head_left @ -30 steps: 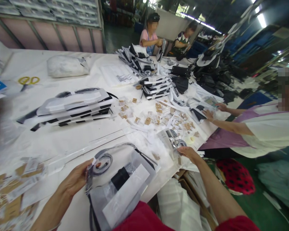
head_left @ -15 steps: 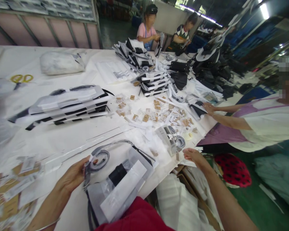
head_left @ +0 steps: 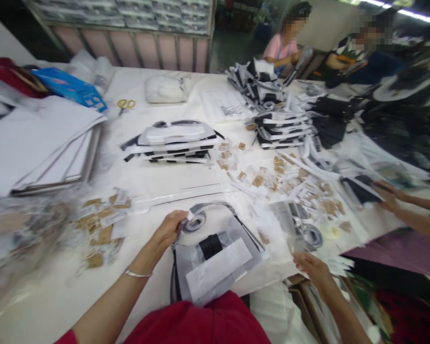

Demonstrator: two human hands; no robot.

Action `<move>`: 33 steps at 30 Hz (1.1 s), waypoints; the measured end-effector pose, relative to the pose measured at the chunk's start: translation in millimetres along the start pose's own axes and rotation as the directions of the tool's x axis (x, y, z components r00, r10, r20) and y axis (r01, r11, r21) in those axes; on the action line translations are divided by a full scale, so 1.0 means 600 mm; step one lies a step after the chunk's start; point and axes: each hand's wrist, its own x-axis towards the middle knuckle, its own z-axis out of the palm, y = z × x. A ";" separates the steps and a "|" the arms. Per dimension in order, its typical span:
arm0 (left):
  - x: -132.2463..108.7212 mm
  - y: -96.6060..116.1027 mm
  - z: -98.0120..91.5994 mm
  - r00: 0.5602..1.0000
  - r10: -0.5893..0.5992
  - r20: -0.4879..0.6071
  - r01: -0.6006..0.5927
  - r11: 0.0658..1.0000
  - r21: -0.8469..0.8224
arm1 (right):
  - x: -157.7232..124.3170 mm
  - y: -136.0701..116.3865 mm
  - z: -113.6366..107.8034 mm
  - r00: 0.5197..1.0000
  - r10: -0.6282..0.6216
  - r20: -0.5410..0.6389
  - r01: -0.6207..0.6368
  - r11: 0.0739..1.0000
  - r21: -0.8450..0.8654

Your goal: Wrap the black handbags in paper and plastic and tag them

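Note:
In front of me lies a grey bag [head_left: 232,229] with a white paper strip [head_left: 220,267] across it and a black band [head_left: 210,245] beside the strip. A grey wrapped strap is coiled [head_left: 195,222] at its upper left. My left hand [head_left: 170,229] is closed at that corner, pinching a small white tag [head_left: 190,215] beside the coil. Apart from the bag, my right hand [head_left: 310,267] is at the table's front edge with its fingers pressed together; what they hold, if anything, cannot be made out. Just beyond it lies a wrapped piece with another coiled strap [head_left: 312,237].
Brown and white tags [head_left: 103,222] lie left, more [head_left: 294,179] in the middle. Stacked bags [head_left: 179,138] and yellow-handled scissors [head_left: 125,103] lie farther back. White sheets [head_left: 46,143] are piled at left. A co-worker's hands [head_left: 385,196] handle a black piece at right.
The view has swung left, so the scene sits farther right and the pile of sheets now shows. My left hand stays at the bag's corner; my right hand stays near the table edge.

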 end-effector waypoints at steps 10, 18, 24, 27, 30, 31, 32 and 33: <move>-0.015 -0.039 0.014 0.987 0.130 -0.091 -0.127 0.991 0.041 | -0.154 -0.387 0.283 0.845 -0.422 0.329 0.150 0.777 0.611; -0.027 -0.045 0.011 0.984 0.175 -0.025 -0.173 0.983 0.064 | -0.127 -0.386 0.320 0.890 -0.375 0.259 0.210 0.842 0.497; -0.028 -0.050 0.012 0.983 0.183 -0.005 -0.181 0.978 0.103 | -0.113 -0.372 0.332 0.891 -0.366 0.269 0.238 0.881 0.410; -0.031 -0.045 0.013 0.985 0.173 0.027 -0.175 0.978 0.115 | -0.108 -0.362 0.334 0.881 -0.401 0.250 0.305 0.886 0.348; -0.035 -0.032 0.012 0.985 0.148 0.092 -0.156 0.984 0.090 | -0.105 -0.358 0.330 0.846 -0.504 0.177 0.470 0.860 0.200; -0.036 -0.027 0.012 0.984 0.133 0.117 -0.143 0.986 0.082 | -0.104 -0.358 0.328 0.819 -0.551 0.161 0.535 0.834 0.137; -0.036 -0.022 0.010 0.984 0.113 0.138 -0.125 0.989 0.080 | -0.102 -0.360 0.326 0.787 -0.599 0.149 0.596 0.800 0.066; -0.037 -0.017 0.009 0.983 0.093 0.156 -0.106 0.991 0.082 | -0.100 -0.362 0.323 0.751 -0.644 0.146 0.653 0.757 -0.013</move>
